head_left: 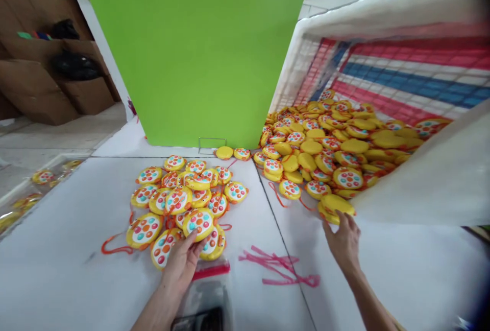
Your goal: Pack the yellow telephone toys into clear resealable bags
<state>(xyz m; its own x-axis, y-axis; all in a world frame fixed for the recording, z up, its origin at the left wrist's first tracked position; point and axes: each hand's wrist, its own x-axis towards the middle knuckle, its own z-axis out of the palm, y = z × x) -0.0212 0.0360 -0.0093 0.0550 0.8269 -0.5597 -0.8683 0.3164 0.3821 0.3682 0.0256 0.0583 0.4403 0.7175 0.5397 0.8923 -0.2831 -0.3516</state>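
Observation:
A heap of round yellow toys with coloured buttons and orange cords lies on the white table. My left hand rests at the near edge of this heap, fingers curled against one yellow toy. A bigger pile of the same toys spills from a large woven bag lying on its side at the right. My right hand reaches to the lowest toy of that pile, fingertips touching it, fingers slightly spread.
A green board stands upright at the back of the table. Pink plastic ties lie between my hands. A clear bag with a red strip lies near my left wrist. Cardboard boxes stand at the far left.

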